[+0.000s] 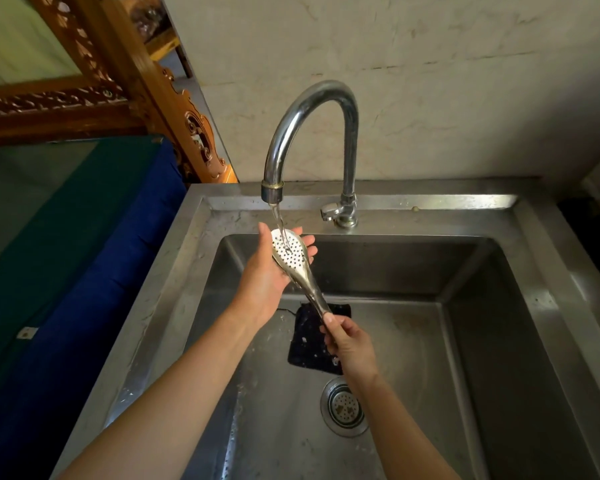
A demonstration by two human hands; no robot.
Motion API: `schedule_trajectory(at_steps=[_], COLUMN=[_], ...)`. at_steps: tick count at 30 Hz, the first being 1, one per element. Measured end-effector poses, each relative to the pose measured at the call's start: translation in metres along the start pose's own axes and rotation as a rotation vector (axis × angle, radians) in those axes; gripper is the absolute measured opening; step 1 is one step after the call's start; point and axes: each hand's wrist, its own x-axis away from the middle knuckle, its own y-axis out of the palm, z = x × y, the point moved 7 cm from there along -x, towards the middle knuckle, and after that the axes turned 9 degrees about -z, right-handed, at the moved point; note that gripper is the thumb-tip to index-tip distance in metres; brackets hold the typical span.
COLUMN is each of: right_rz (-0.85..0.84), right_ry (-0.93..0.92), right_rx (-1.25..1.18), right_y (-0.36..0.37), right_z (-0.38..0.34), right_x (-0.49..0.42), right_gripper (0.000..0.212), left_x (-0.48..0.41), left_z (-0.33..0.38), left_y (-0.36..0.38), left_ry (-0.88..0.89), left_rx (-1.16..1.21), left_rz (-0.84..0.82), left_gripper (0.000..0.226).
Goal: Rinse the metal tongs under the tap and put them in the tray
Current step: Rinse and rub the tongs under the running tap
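Steel sink (pixel 520 306) fills the centre and right of the frame, its basin wet. Inside it: a dark cloth (pixel 309 344) lying flat on the floor, and a round drain strainer (pixel 343 407) just below the cloth. Curved tap (pixel 312 133) at upper centre, water running in a thin stream. Metal tongs (pixel 293 263) held over the basin, perforated head up under the stream, handle slanting down to the lower right. Left hand (pixel 271 278) cupped open under and behind the head, fingers spread, touching it but not closed around it. Right hand (pixel 349 341) has its grip clamped on the handle end, thumb on top. Blue and green covered surface (pixel 84 237) at left of frame, beside the sink. Carved wooden frame (pixel 146 84) upper left.
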Motion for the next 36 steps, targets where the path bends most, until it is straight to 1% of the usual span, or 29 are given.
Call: schedule_trajectory(at_steps=[3,5,7,9,11,13,15,17,20,24,27,29,32,36], right_rz=[0.033,0.059,0.103,0.151,0.203,0.263,0.317,0.366,0.401,0.419,0.420,0.429,0.443,0.439], right_ry=[0.012,0.001,-0.020,-0.049,-0.104,-0.165,-0.223,-0.265,-0.269,-0.281,-0.303,-0.323,-0.362,-0.334], right_rx=[0.018,0.044,0.122,0.270,0.419,0.549,0.626,0.656,0.662,0.746,0.800,0.833,0.857,0.816], right_y=[-0.002,-0.007,-0.016,-0.026,-0.035,-0.040,-0.043,-0.046,-0.050,-0.043,-0.032,-0.024,-0.016,-0.020], right_z=[-0.009,-0.022,-0.040,-0.064,-0.094,-0.123,-0.147,-0.161,-0.165,-0.160,-0.157,-0.157,-0.157,-0.149], right_x=[0.000,0.003,0.006,0.010,0.016,0.027,0.042,0.059,0.077,0.085,0.087,0.089,0.095,0.100], right_gripper=[0.023,0.023,0.020,0.018,0.019,0.016,0.013,0.017,0.011,0.017,0.021,0.020,0.018,0.016], left_x=[-0.001,-0.004,-0.007,-0.008,-0.008,-0.007,-0.007,-0.008,-0.010,-0.008,-0.007,-0.006,-0.006,-0.009], left_z=[0.002,0.002,0.001,-0.001,-0.007,-0.016,-0.022,-0.025,-0.030,-0.040,-0.049,-0.053,-0.056,-0.057], left_y=[-0.003,-0.005,-0.009,-0.013,-0.014,-0.010,-0.001,0.011,0.023,0.022,0.014,0.012,0.012,0.015], left_ry=[0.007,0.012,0.028,0.046,0.050,0.035,0.021,0.010,-0.001,-0.028,-0.060,-0.075,-0.073,-0.062], left_rx=[0.013,0.050,0.127,0.246,0.401,0.540,0.629,0.681,0.696,0.707,0.797,0.880,0.958,0.979], left_rz=[0.006,0.011,0.028,0.047,0.060,0.064,0.035,0.001,0.005,0.066,0.136,0.163,0.157,0.118], left_gripper=[0.043,0.037,0.033,0.027,0.026,0.030,0.030,0.029,0.033,0.044,0.048,0.046,0.041,0.031])
